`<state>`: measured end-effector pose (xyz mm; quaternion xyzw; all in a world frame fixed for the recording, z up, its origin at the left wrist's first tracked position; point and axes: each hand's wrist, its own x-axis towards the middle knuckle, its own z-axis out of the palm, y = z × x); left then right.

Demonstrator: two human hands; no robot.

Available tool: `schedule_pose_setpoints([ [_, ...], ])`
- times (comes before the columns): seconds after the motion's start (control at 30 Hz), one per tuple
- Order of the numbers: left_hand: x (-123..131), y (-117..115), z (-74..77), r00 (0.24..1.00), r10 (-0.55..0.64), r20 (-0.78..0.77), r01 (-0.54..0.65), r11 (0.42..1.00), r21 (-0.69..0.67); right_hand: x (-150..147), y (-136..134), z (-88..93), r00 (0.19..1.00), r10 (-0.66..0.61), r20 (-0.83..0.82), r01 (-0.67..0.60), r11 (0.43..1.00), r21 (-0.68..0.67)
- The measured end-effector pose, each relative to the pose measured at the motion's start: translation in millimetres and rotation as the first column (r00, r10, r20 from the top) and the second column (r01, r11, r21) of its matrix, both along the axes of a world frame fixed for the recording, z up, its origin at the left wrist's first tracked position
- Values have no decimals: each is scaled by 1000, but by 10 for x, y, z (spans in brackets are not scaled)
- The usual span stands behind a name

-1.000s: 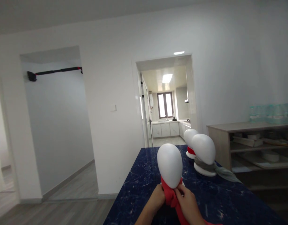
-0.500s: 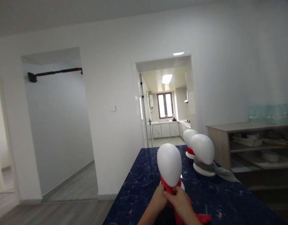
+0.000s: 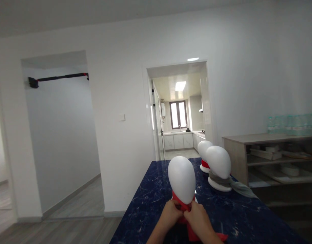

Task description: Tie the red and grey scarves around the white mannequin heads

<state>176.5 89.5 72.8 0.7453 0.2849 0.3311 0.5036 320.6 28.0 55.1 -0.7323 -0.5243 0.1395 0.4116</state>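
A white mannequin head (image 3: 181, 178) stands on the dark blue marbled table in front of me, with a red scarf (image 3: 192, 234) around its neck. My left hand (image 3: 171, 210) pinches the scarf at the front, just under the chin. Right beside it, my right hand (image 3: 196, 214) grips the same scarf, its fingers closed on the cloth. One end hangs down below my hands, and a red tip shows to the right of my right forearm. Any knot between the fingers is hidden.
Behind to the right stand a mannequin head (image 3: 218, 162) with a grey scarf (image 3: 242, 188) and another head (image 3: 204, 149) with a red band. A shelf unit (image 3: 234, 159) carrying water bottles (image 3: 293, 124) is at the right. The table (image 3: 143, 200) narrows toward a kitchen doorway.
My hands have drawn slightly apart at the scarf, the right one shifting a little to the right. The mannequin head sits slightly further left in view.
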Motion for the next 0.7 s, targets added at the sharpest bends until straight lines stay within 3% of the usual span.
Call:
schedule_pose_setpoints([
  [0.1, 5, 70, -104, 996, 84, 42, -79, 991, -112, 36, -53, 30, 998, 6, 62, -5, 1000, -21],
  [0.23, 12, 69, -137, 982, 125, 145, -75, 949, -308, 52, -72, 16, 983, -5, 184, 12, 999, -33],
  [0.37, 10, 33, -71, 980, 111, 168, -42, 929, -368, 63, -59, -101, 956, 27, 291, -42, 998, 44],
  [0.5, -21, 69, 18, 992, 75, 100, -28, 913, -407, 26, -107, -175, 875, -42, 482, -50, 983, 177],
  [0.63, -94, 154, 106, 999, 26, 25, -9, 859, -512, -83, -166, -196, 784, -127, 607, -52, 962, 268],
  [0.7, -129, 186, 139, 1000, -2, 4, 4, 822, -570, -141, -182, -204, 774, -87, 627, -100, 961, 258],
])
